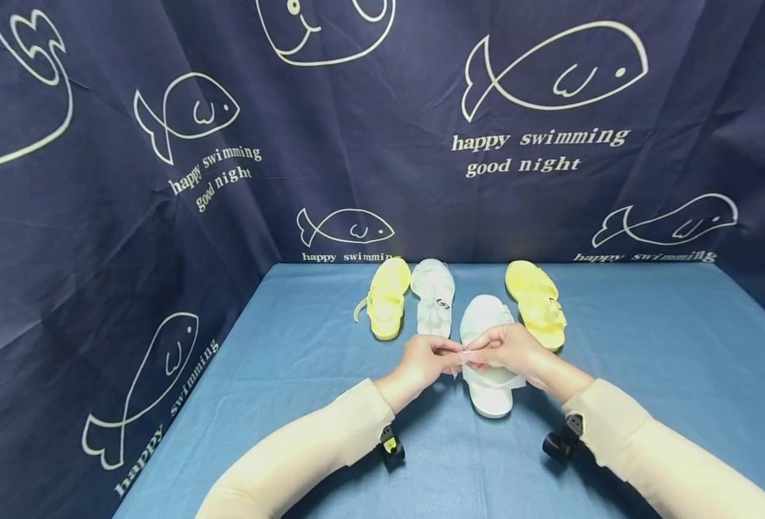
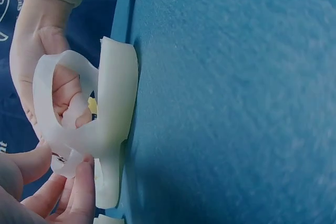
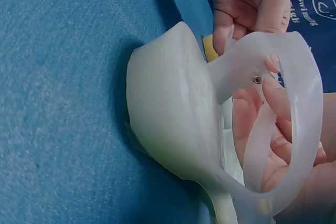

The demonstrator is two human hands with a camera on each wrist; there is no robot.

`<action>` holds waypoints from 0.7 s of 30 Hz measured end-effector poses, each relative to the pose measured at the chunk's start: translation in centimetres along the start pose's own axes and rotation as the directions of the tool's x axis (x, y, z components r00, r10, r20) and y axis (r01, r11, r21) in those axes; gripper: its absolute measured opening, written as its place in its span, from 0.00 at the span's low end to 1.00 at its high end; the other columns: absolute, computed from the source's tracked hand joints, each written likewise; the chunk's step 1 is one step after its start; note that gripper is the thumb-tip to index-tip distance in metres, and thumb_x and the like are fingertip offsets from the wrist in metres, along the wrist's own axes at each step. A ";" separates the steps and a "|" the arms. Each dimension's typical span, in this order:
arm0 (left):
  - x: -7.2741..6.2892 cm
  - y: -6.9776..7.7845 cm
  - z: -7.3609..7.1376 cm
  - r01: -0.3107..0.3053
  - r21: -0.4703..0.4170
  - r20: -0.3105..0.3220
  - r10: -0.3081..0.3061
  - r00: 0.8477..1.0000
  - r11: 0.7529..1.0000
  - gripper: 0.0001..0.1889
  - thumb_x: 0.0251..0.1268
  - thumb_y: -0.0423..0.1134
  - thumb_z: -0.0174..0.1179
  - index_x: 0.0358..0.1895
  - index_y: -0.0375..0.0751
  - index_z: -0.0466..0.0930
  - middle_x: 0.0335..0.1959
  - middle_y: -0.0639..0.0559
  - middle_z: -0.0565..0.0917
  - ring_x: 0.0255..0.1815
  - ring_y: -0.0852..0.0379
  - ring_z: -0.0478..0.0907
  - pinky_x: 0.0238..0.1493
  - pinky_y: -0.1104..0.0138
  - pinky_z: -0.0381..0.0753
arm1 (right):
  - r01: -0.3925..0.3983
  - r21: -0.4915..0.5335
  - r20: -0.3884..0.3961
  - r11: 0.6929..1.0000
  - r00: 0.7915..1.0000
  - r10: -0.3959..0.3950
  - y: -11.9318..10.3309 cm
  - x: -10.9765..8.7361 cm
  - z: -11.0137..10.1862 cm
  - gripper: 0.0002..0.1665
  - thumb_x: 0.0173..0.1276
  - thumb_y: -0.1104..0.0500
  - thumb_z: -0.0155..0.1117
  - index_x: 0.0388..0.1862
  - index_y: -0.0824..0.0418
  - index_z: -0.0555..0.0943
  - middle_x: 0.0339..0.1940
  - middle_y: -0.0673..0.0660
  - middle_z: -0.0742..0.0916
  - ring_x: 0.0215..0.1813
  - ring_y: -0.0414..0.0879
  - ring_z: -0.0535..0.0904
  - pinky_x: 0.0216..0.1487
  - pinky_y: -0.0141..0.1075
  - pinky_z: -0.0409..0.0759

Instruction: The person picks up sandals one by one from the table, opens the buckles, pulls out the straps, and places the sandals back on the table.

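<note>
A whitish translucent sandal (image 1: 491, 400) lies sole down on the blue cloth, heel towards me. My left hand (image 1: 424, 360) and right hand (image 1: 508, 353) meet above its left side, thumbs and fingertips nearly touching. Between them they pinch the sandal's ankle strap (image 2: 43, 93), which loops up above the heel. In the left wrist view, the left fingers (image 2: 81, 192) grip the strap close to a small dark metal fitting (image 2: 59, 158). The right wrist view shows a round metal stud (image 3: 257, 80) on the strap, with right-hand fingers (image 3: 277, 98) beside it.
Beyond the left hand lies a second pale sandal (image 1: 432, 277) with a dark buckle. One yellow sandal (image 1: 388, 285) is left of it, its strap sticking out; another yellow sandal (image 1: 530, 288) lies behind the right hand. A navy fish-print curtain (image 1: 369, 144) hangs along the table's back and left.
</note>
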State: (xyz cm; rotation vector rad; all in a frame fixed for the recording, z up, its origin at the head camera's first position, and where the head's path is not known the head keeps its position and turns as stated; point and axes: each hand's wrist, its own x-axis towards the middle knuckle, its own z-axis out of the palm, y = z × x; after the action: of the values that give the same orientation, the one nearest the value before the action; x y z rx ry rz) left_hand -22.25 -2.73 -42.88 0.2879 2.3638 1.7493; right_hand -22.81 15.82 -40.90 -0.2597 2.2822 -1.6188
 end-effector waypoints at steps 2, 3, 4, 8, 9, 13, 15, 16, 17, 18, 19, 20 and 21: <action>0.0 0.0 0.0 0.007 -0.003 -0.005 -0.007 1.000 1.000 0.09 0.59 0.35 0.68 0.40 0.35 0.88 0.28 0.43 0.88 0.24 0.63 0.82 0.32 0.67 0.85 | 0.007 -0.010 0.003 1.000 1.000 -0.007 0.1 0.1 0.0 0.20 0.60 0.59 0.73 0.45 0.73 0.84 0.34 0.59 0.90 0.34 0.41 0.86 0.41 0.32 0.84; 0.0 0.0 0.1 0.013 -0.002 -0.009 -0.013 1.000 1.000 0.09 0.59 0.35 0.68 0.40 0.35 0.88 0.28 0.43 0.88 0.23 0.63 0.82 0.31 0.67 0.85 | 0.013 -0.015 0.004 1.000 1.000 -0.013 0.1 0.1 -0.1 0.19 0.60 0.59 0.73 0.45 0.73 0.84 0.35 0.59 0.90 0.35 0.41 0.86 0.41 0.31 0.84; 0.1 0.0 0.1 0.017 0.002 -0.014 -0.017 1.000 1.000 0.09 0.58 0.36 0.69 0.39 0.35 0.88 0.27 0.44 0.88 0.23 0.63 0.82 0.31 0.67 0.85 | 0.018 -0.022 0.005 1.000 1.000 -0.018 0.2 0.2 -0.1 0.19 0.59 0.59 0.73 0.44 0.72 0.84 0.35 0.58 0.90 0.35 0.41 0.86 0.41 0.30 0.84; 0.2 0.1 0.2 0.035 0.039 -0.036 -0.034 0.999 0.999 0.08 0.57 0.38 0.70 0.37 0.36 0.88 0.26 0.47 0.88 0.22 0.64 0.82 0.31 0.68 0.85 | 0.034 -0.059 -0.003 0.998 0.999 -0.035 0.3 0.3 -0.2 0.19 0.58 0.59 0.74 0.43 0.72 0.84 0.35 0.58 0.90 0.35 0.41 0.86 0.40 0.29 0.83; 0.2 0.1 0.2 0.038 0.041 -0.041 -0.036 0.999 0.998 0.08 0.57 0.38 0.70 0.36 0.36 0.88 0.25 0.47 0.88 0.22 0.64 0.82 0.31 0.68 0.85 | 0.035 -0.070 -0.007 0.997 0.999 -0.036 0.3 0.3 -0.2 0.18 0.58 0.59 0.74 0.43 0.71 0.85 0.35 0.58 0.90 0.35 0.40 0.86 0.40 0.28 0.82; 0.2 -0.1 0.3 0.045 0.028 -0.054 -0.043 0.998 0.999 0.07 0.57 0.36 0.70 0.35 0.35 0.88 0.25 0.46 0.88 0.22 0.62 0.83 0.32 0.67 0.86 | 0.018 -0.099 -0.017 0.995 1.000 -0.019 0.2 0.2 0.0 0.17 0.57 0.58 0.75 0.41 0.69 0.86 0.33 0.57 0.90 0.33 0.39 0.85 0.38 0.29 0.81; 0.2 -0.3 0.2 0.040 0.037 -0.057 -0.038 0.998 0.999 0.07 0.57 0.36 0.70 0.35 0.36 0.88 0.26 0.46 0.88 0.23 0.62 0.83 0.31 0.67 0.86 | 0.010 -0.114 -0.024 0.993 1.000 -0.013 0.1 0.2 0.1 0.17 0.56 0.58 0.76 0.40 0.69 0.87 0.31 0.57 0.90 0.32 0.40 0.84 0.36 0.30 0.80; 0.2 -0.3 0.2 0.037 0.045 -0.056 -0.035 0.998 0.998 0.07 0.56 0.36 0.70 0.35 0.36 0.88 0.26 0.47 0.88 0.23 0.61 0.84 0.31 0.67 0.86 | 0.008 -0.118 -0.026 0.993 1.000 -0.011 0.0 0.1 0.2 0.17 0.55 0.58 0.76 0.39 0.69 0.87 0.30 0.57 0.90 0.31 0.40 0.84 0.35 0.30 0.80; 0.2 -0.2 0.1 0.036 0.053 -0.052 -0.033 0.998 0.998 0.07 0.56 0.36 0.70 0.35 0.37 0.88 0.26 0.47 0.88 0.23 0.61 0.84 0.31 0.67 0.86 | 0.008 -0.123 -0.027 0.992 1.000 -0.012 0.0 0.1 0.3 0.16 0.55 0.58 0.76 0.39 0.69 0.87 0.29 0.57 0.90 0.30 0.41 0.84 0.34 0.30 0.80; 0.2 -0.2 0.0 0.033 0.068 -0.047 -0.029 0.998 0.997 0.06 0.56 0.37 0.70 0.35 0.38 0.88 0.26 0.48 0.88 0.23 0.61 0.84 0.30 0.67 0.86 | 0.011 -0.132 -0.028 0.991 0.999 -0.015 -0.1 0.1 0.3 0.16 0.55 0.59 0.76 0.38 0.69 0.87 0.29 0.57 0.90 0.30 0.41 0.84 0.34 0.31 0.79; 0.2 -0.2 -0.1 0.028 0.088 -0.041 -0.024 0.999 0.996 0.06 0.56 0.37 0.70 0.36 0.40 0.88 0.26 0.48 0.88 0.23 0.61 0.84 0.30 0.68 0.85 | 0.014 -0.139 -0.029 0.990 0.999 -0.018 -0.1 0.0 0.3 0.16 0.55 0.59 0.76 0.38 0.69 0.87 0.28 0.57 0.90 0.30 0.41 0.84 0.33 0.31 0.79; 0.2 -0.1 -0.2 0.024 0.108 -0.034 -0.020 0.999 0.994 0.06 0.56 0.38 0.70 0.36 0.41 0.88 0.25 0.49 0.88 0.22 0.62 0.84 0.30 0.68 0.85 | 0.014 -0.146 -0.031 0.989 0.999 -0.019 -0.2 0.0 0.3 0.16 0.55 0.58 0.76 0.38 0.69 0.87 0.27 0.57 0.90 0.30 0.42 0.83 0.32 0.31 0.78; 0.2 0.0 -0.2 0.022 0.124 -0.027 -0.019 0.999 0.992 0.06 0.56 0.38 0.70 0.36 0.41 0.89 0.25 0.50 0.88 0.22 0.62 0.84 0.29 0.68 0.85 | 0.011 -0.150 -0.034 0.989 0.999 -0.016 -0.2 0.1 0.4 0.16 0.55 0.58 0.76 0.37 0.69 0.87 0.27 0.57 0.90 0.29 0.42 0.83 0.32 0.31 0.78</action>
State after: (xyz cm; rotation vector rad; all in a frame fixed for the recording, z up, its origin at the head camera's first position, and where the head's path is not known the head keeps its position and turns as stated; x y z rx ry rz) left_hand -22.53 -2.90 -42.81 0.2598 2.4896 1.6088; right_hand -22.74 15.42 -40.83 -0.2854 2.4371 -1.4713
